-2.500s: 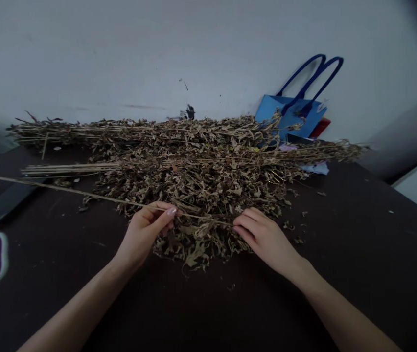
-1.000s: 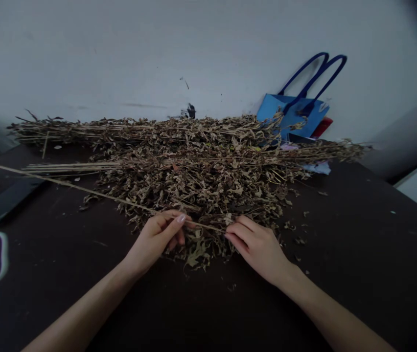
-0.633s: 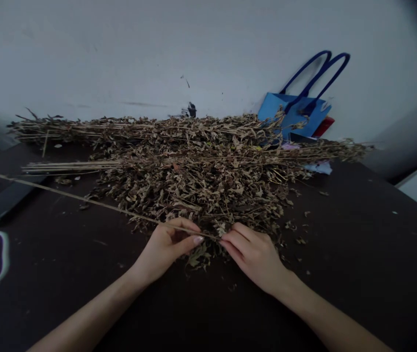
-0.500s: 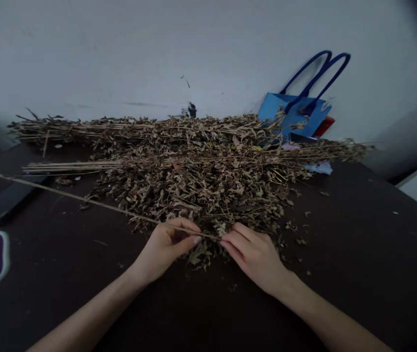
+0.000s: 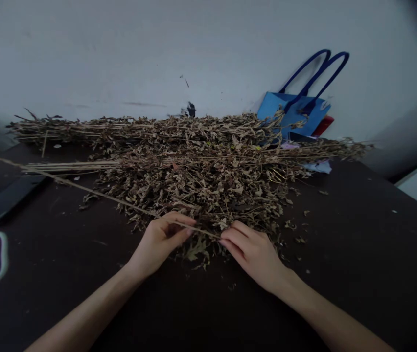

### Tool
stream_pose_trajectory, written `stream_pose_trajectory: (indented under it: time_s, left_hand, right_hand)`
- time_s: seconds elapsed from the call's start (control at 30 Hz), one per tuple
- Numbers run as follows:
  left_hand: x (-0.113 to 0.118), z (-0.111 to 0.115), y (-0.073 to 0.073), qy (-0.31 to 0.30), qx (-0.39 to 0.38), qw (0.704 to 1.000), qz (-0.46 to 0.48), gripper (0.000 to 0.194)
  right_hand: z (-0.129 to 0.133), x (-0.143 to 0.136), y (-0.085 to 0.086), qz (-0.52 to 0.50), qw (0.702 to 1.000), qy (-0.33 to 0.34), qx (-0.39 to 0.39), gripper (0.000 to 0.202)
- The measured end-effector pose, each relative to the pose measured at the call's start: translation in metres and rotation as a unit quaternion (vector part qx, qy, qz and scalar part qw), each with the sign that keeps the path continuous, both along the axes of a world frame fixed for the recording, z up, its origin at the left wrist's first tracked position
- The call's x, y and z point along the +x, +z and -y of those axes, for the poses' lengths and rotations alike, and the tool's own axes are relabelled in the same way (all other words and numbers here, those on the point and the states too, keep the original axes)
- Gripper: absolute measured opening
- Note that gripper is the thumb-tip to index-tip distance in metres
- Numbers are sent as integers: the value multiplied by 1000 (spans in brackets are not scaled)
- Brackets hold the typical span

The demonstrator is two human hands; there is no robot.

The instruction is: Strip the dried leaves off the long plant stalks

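A long thin dried stem (image 5: 94,191) slants from the left edge of the view down to both hands. My left hand (image 5: 157,240) pinches it between thumb and fingers, a little way from its right end. At that end, my right hand (image 5: 254,252) has its fingertips closed on the stem, close to a pale leaf. Below and between the hands lie greenish dried leaves (image 5: 198,249). Just behind them spreads a heap of brown, curled dried leaves (image 5: 201,188).
Bundles of dried leafy stalks (image 5: 127,131) lie along the wall at the back. A blue bag (image 5: 272,105) with dark handles leans there on the right. On the dark table (image 5: 359,254) at left are a flat black object (image 5: 8,200) and a white curved edge (image 5: 5,259).
My left hand has shifted slightly left and up along the stem, and the stem's far left end has risen. My right hand has hardly moved.
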State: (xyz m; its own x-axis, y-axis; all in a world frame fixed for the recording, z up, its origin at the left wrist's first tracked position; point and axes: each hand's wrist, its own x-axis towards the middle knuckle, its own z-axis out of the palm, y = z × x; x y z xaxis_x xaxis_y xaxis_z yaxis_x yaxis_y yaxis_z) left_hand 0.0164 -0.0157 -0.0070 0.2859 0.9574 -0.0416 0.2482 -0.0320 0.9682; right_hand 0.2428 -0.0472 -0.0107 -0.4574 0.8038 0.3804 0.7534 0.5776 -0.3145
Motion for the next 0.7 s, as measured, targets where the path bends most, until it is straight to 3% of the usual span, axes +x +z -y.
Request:
stream_pose_trajectory:
  time_s: [0.1,0.27,0.53,0.7]
  left_hand:
    - [1,0,2,-3,-23,1000,5,29]
    - [4,3,4,-8,-29,999,36,24]
    - [0,-3,5,57,-32,995,81,23]
    - [-3,-5,4,62,-28,993,100,22]
  right_hand:
    - [0,0,-3,0,1000,-1,-4,17]
    - [0,-2,-5,-10,1000,5,2,15]
    - [-8,22,19,-130,988,-42,66,12]
    - [-12,27,19,-67,997,-40,5,14]
